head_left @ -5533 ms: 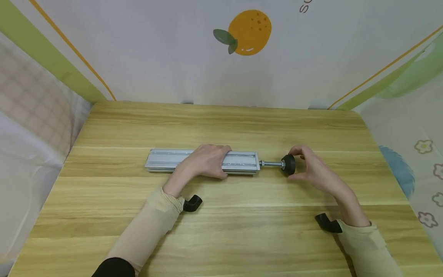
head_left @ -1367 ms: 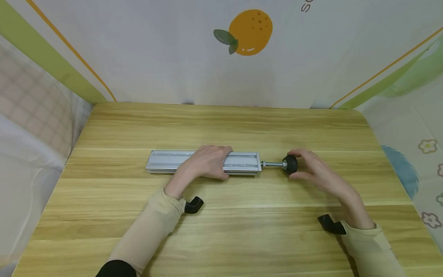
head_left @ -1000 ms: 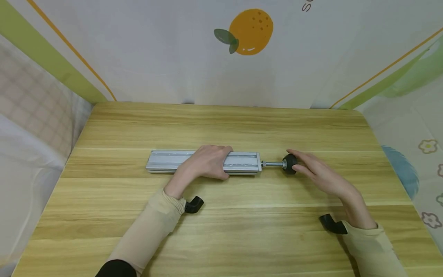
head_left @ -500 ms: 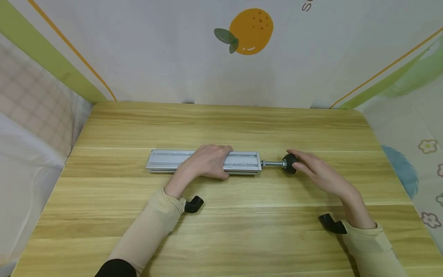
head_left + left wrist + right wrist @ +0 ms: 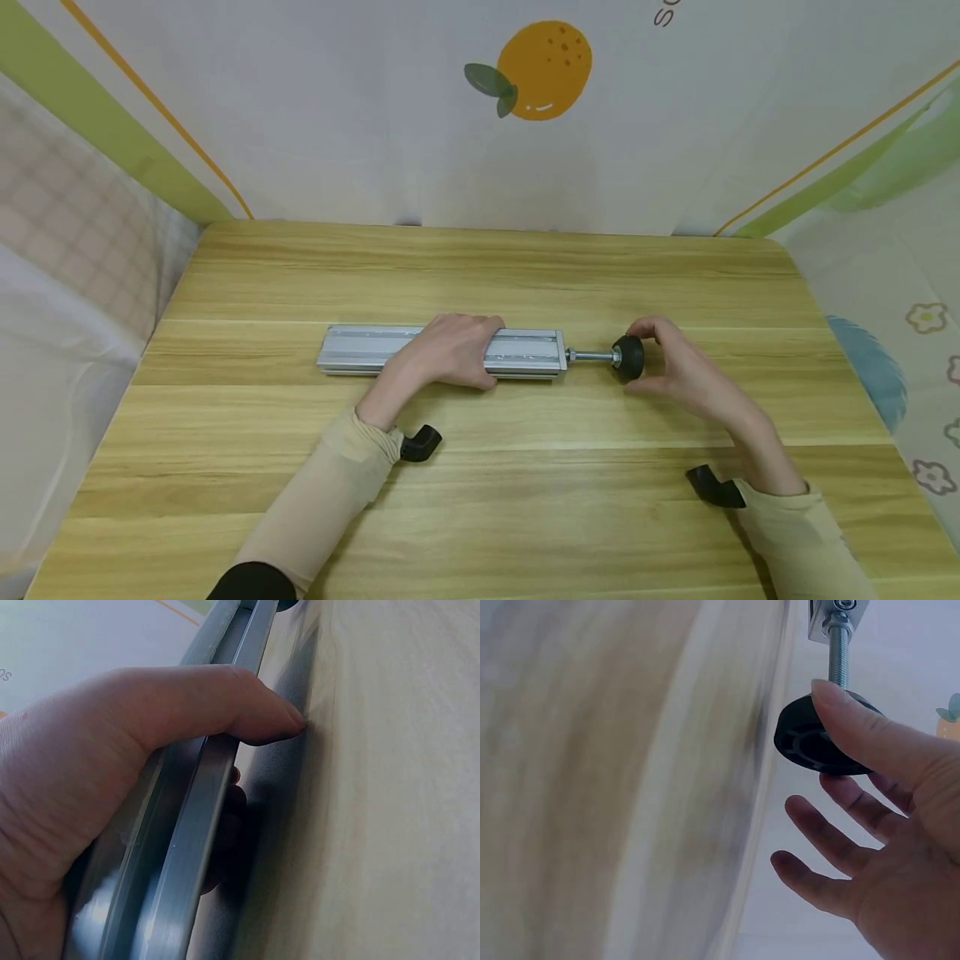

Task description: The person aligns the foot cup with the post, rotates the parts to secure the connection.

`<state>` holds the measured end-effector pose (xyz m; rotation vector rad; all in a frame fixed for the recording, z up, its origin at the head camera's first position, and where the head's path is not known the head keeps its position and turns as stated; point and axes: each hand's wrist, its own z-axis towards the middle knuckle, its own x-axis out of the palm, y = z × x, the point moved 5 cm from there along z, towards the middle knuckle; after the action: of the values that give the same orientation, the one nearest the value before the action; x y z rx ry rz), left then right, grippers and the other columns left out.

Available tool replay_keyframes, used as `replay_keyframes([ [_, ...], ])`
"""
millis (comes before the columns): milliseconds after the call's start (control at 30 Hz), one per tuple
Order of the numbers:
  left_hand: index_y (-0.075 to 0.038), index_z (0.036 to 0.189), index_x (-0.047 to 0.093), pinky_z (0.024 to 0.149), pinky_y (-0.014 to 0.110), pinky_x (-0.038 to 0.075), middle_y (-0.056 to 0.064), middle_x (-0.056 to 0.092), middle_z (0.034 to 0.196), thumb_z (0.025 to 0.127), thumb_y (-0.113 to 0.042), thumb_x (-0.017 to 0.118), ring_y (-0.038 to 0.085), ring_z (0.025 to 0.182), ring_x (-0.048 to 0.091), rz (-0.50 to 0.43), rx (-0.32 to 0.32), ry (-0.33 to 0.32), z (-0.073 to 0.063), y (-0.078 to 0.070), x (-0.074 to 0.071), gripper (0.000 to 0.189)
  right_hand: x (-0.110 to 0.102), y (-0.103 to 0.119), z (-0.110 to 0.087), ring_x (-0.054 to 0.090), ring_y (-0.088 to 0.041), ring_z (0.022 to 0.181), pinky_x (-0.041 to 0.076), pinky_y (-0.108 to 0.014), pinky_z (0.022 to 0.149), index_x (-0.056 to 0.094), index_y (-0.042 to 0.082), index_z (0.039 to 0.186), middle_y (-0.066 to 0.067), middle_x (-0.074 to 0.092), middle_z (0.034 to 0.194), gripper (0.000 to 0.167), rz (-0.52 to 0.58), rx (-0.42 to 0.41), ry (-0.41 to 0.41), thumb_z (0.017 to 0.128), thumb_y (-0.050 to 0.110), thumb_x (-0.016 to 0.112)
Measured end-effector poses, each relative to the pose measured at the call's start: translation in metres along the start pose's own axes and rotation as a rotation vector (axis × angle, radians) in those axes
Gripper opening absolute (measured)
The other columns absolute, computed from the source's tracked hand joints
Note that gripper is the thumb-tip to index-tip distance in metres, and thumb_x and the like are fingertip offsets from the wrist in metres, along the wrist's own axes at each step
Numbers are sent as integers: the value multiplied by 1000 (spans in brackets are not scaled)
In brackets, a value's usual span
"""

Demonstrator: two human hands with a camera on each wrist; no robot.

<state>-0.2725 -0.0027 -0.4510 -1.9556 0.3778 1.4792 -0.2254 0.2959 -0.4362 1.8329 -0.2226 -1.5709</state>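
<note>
Behind, printed cloth [image 5: 337,125] closes off the table [image 5: 525,517] under the metal bar [image 5: 367,346].

Legible text noted: slanted letters [image 5: 663,17], an "s" and a round one partly cut off, on the white cloth [image 5: 337,125] behind the surface [image 5: 525,517].

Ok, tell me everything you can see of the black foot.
The black foot is round and matte, apparently rubber or plastic, with a ribbed underside. It is mounted sideways on a threaded metal rod projecting from the silver profile, underside facing outward. The right hand holds it between thumb and fingers.
</note>
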Motion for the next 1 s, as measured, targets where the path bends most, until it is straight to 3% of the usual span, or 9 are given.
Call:
replay_keyframes([
  [167,-11,142,55,84,41,57,1,73,110,73,-40,80,19,90,66,-1,-1,0,0,0,1,79,-1,-1,1,52,-33,127,40,-60,107,47,5,132,-14,58,130,70,-9,-17,-26,75,5,89],
  [267,-12,142,55,83,41,57,1,73,111,73,-40,80,18,88,66,-3,0,1,0,0,1,79,-3,-2,-1,51,-33,131,38,-61,109,49,6,135,-14,59,133,64,2,-11,-11,82,11,85],
  [600,-12,139,56,80,40,57,-1,72,106,72,-39,80,17,85,64,-2,0,0,1,1,1,76,-6,-5,-4,41,-46,143,36,-67,112,41,6,156,-25,48,154,55,-28,54,105,107,28,52],
  [767,-12,139,57,80,40,57,-1,72,107,72,-39,80,17,85,64,-3,1,-4,1,1,1,76,-5,-5,-4,40,-47,144,35,-68,113,39,6,158,-26,46,155,54,-14,83,114,111,33,43],
  [1000,-12,139,57,80,40,57,-1,73,107,72,-38,80,17,85,65,-4,4,-5,1,2,1,76,-5,-5,-5,39,-47,145,35,-68,113,39,7,158,-26,45,156,55,4,104,108,111,35,41],
])
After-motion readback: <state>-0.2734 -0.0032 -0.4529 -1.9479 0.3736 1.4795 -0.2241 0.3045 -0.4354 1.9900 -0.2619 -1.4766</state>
